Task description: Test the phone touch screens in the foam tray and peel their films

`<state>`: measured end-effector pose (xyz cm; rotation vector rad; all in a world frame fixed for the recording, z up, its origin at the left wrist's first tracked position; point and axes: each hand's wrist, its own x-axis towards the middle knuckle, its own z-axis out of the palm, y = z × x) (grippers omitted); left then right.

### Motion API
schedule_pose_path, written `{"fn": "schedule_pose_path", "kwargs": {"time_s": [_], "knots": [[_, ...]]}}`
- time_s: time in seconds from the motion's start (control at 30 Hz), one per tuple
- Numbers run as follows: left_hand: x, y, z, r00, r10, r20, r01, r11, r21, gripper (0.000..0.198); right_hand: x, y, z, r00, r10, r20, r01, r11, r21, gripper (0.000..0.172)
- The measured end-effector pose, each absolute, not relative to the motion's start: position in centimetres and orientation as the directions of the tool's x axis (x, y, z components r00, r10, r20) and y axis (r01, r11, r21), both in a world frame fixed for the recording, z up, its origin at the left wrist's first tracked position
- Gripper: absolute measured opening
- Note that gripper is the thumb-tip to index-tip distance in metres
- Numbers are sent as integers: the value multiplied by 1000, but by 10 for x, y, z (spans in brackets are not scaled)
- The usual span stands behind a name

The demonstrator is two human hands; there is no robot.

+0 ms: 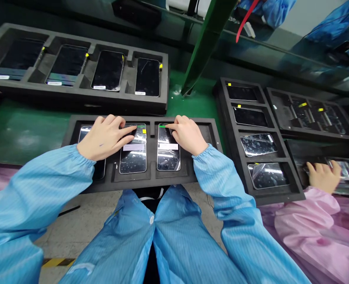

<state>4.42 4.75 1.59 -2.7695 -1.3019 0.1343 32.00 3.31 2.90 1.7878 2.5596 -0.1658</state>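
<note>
A black foam tray [136, 183] lies in front of me with several phones in its compartments. My left hand [105, 138] reaches over it, thumb and index finger stretched out and apart, the index fingertip at the green strip on top of the middle phone [133, 161]. That phone has a yellow sticker and a pale box on its lit screen. My right hand [189, 135] points its index finger at the green strip of the right phone [168, 159], other fingers curled, nothing held. Under my left hand and wrist, a third phone [99, 169] is partly hidden.
Behind stands a longer foam tray [82, 94] with several phones [108, 71]. Another tray [292, 195] of phones lies to the right, with more trays [313, 132] beyond. A green post [205, 47] rises behind. At far right is a co-worker's hand [323, 175] in a pink sleeve.
</note>
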Motion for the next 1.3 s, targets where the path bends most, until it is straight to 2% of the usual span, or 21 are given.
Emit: {"fn": "schedule_pose_path", "kwargs": {"time_s": [0.17, 0.37, 0.47, 0.6, 1.07, 1.3], "knots": [[39, 45, 18, 625, 780, -18, 775, -624, -98, 66, 321, 30, 34, -342, 937, -68, 939, 337, -70, 39], [33, 43, 12, 674, 736, 67, 739, -673, -33, 56, 328, 20, 36, -401, 914, -63, 909, 388, -154, 35], [31, 42, 9, 699, 712, 74, 715, -699, -22, 54, 333, 15, 33, -417, 906, -68, 901, 402, -165, 37], [31, 43, 10, 681, 726, 92, 730, -683, -9, 56, 336, 14, 33, -399, 917, 3, 899, 392, -198, 42], [43, 52, 13, 646, 763, 27, 761, -641, -98, 61, 320, 32, 28, -378, 923, -64, 921, 369, -125, 44], [37, 48, 20, 618, 786, 2, 785, -617, -54, 61, 331, 28, 33, -330, 942, -65, 941, 323, -100, 41]]}}
